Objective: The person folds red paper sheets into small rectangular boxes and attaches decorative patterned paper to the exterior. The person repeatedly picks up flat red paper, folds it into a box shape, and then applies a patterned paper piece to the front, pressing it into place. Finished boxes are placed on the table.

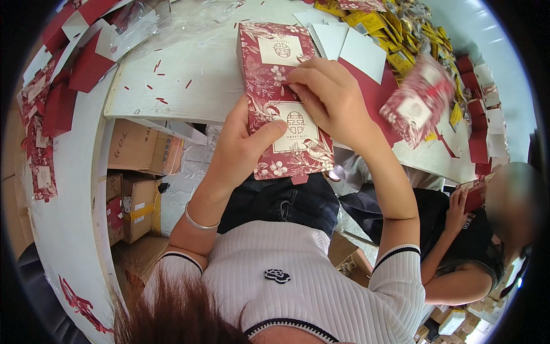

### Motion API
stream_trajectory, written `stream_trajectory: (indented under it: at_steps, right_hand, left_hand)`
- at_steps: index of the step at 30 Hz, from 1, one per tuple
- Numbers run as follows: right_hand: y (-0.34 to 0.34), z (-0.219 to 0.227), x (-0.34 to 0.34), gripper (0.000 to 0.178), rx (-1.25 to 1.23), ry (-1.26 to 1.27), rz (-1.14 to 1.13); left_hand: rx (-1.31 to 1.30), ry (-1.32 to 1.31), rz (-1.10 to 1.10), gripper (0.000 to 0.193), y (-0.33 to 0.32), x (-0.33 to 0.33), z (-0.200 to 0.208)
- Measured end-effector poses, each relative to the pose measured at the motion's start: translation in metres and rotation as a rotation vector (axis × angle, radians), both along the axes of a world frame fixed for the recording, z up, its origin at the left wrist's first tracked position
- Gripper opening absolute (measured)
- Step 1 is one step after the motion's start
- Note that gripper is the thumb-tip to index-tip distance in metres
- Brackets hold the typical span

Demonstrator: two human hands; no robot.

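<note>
Okay, both hands are working at the floral red box point(295, 127), which is sitting tilted across the near edge of the tabletop point(212, 63), its lower end hanging over the lap. The left hand point(247, 137) is clasping its left side, thumb pressing on the face by the lower cream label. Over on the other side, the right hand point(332, 94) is curling its fingers and thumb together against the middle; whether they're pinching anything, I can't tell. Beyond it, white cards point(349, 49) are lying near a heap of yellow packets point(392, 34), and a floral parcel point(418, 106) is showing as a blur to the right. Red slivers point(157, 64) are dotting the left part, with red cartons point(91, 63) crowding the far left. Off to the right, a co-worker's hand point(456, 209) is holding another red box point(475, 195).
</note>
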State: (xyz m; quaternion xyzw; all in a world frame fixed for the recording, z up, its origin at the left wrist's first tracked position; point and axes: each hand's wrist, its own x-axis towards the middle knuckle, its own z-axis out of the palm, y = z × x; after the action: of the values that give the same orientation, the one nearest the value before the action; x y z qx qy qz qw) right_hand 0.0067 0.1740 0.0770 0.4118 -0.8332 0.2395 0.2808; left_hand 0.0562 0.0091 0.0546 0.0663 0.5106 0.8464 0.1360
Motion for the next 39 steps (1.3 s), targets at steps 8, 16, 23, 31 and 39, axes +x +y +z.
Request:
stream_trajectory:
  at_steps: [8, 16, 23, 31, 39]
  right_hand:
    - [-0.001, 0.021, -0.009, 0.008, 0.059, -0.419, 0.024]
    - [0.001, 0.017, -0.011, 0.012, 0.081, -0.459, 0.037]
    - [0.028, 0.008, -0.016, 0.021, -0.195, -0.775, -0.073]
    - [0.007, 0.007, -0.018, 0.014, -0.033, -0.407, -0.062]
    - [0.018, 0.014, -0.03, 0.012, -0.416, -0.911, 0.248]
  left_hand:
    - [0.802, -0.121, -0.169, 0.036, -0.01, -0.013, -0.045]
    - [0.427, -0.235, 0.015, 0.021, 0.008, -0.031, -0.037]
    - [0.285, -0.059, 0.101, 0.022, 0.015, -0.036, -0.042]
    - [0.054, 0.028, -0.005, 0.023, 0.015, -0.031, -0.034]
    - [-0.922, 0.703, 0.508, 0.025, -0.015, -0.036, 0.012]
